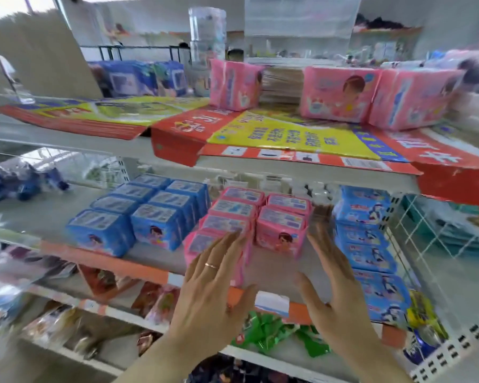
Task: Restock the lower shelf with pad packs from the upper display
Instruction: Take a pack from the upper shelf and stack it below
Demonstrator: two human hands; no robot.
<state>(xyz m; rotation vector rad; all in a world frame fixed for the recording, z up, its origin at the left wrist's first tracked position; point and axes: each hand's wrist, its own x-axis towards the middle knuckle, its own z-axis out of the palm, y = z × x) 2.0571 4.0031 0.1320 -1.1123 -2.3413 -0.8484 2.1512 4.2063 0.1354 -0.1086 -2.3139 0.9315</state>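
Pink pad packs stand on the upper display: one (235,84) at the middle and two more (340,92) to its right. On the lower shelf (268,269) two columns of pink packs sit in the middle, the left column (230,214) and the right column (282,225). My left hand (213,294) is held with straight fingers in front of the left column's front pack (198,243); whether it touches is unclear. My right hand (335,280) hangs flat-fingered to the right of the right column, holding nothing.
Blue packs (138,217) fill the lower shelf to the left, light-blue packs (368,244) to the right. Red and yellow cardboard (288,134) covers the upper shelf. Green wrappers (274,333) lie on the shelf below. A white wire basket (440,233) stands at far right.
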